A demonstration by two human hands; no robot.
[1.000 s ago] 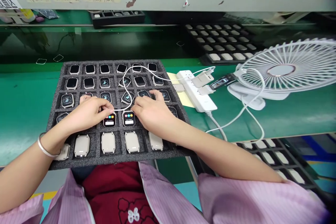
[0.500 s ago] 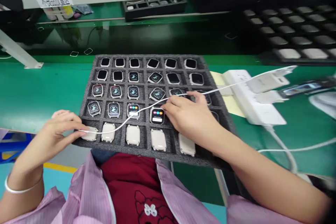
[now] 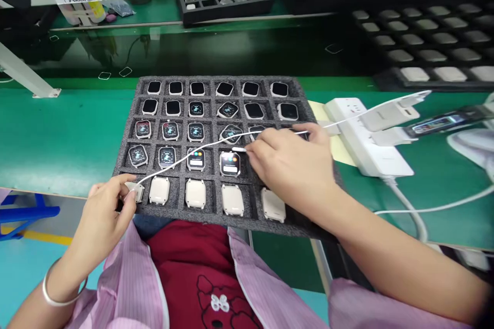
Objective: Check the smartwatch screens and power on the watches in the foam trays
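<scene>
A dark foam tray (image 3: 320, 162) holds several smartwatch bodies, some lit, with the front row lying face down. My left hand (image 3: 103, 216) is closed on the beige watch body (image 3: 138, 193) at the tray's front left corner, where a white cable (image 3: 181, 160) plugs in. My right hand (image 3: 291, 164) hovers over the tray's right half, pinching a white cable connector (image 3: 240, 149) just above a lit watch (image 3: 230, 164).
A white power strip (image 3: 366, 136) with adapters lies right of the tray on the green belt. Black trays (image 3: 420, 43) of beige parts sit at the back right, another (image 3: 226, 4) at the back. A silver bangle is on my left wrist.
My left hand drew back to the front left corner and closed round the watch there. My right hand lifted a cable connector above the lit watch. The view shifted left.
</scene>
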